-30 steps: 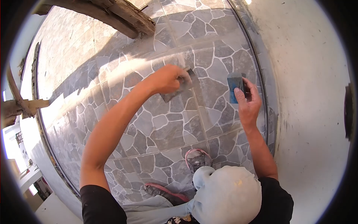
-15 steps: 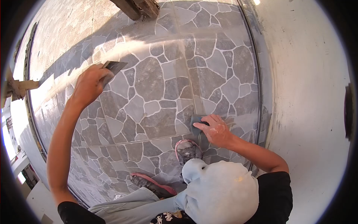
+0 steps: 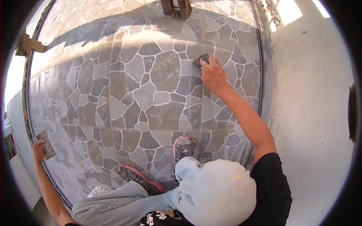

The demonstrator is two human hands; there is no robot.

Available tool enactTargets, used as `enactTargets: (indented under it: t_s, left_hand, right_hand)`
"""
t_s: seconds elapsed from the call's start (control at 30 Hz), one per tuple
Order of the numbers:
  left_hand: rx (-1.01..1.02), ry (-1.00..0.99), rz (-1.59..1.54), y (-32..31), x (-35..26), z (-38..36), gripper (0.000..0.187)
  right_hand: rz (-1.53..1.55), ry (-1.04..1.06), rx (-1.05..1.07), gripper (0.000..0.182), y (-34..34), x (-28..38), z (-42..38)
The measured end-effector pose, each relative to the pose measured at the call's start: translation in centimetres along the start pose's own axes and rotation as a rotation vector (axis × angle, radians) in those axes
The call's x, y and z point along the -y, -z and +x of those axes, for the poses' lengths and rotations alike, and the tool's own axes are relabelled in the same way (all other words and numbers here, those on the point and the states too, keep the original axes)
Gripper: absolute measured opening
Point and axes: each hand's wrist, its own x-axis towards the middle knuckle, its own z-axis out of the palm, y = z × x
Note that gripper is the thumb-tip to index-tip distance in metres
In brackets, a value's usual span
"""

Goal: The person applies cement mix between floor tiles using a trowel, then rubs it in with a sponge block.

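My left hand (image 3: pixel 38 149) is at the far left, closed on a flat, smudged grey plate-like tool (image 3: pixel 46 144), near the floor's left edge. My right hand (image 3: pixel 213 74) reaches forward and grips a small dark grey pad (image 3: pixel 201 60). That pad rests on the stone-patterned tile floor (image 3: pixel 162 71), beside a straight joint (image 3: pixel 202 94) between tiles. Pale lines run round the stone shapes, and a whitish film covers parts of the surface.
Two worn wooden legs (image 3: pixel 184 9) stand at the top. A wooden piece (image 3: pixel 34 46) juts in at the upper left. A dark strip (image 3: pixel 261 75) and a pale wall (image 3: pixel 309 94) lie to the right. My shoes (image 3: pixel 185 147) are on the tiles below.
My right hand has moved forward along the joint with the pad. My left hand has swung back and outward to the left with its tool. The view has shifted a little.
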Motion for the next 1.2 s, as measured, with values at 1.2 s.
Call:
enactTargets:
  t_s: [1.2]
  left_hand:
    - [-0.321,0.376,-0.596,0.7,15.2,-12.7,0.072]
  right_hand:
    - [-0.202,-0.134,0.062,0.04,-2.4,-6.3,13.4]
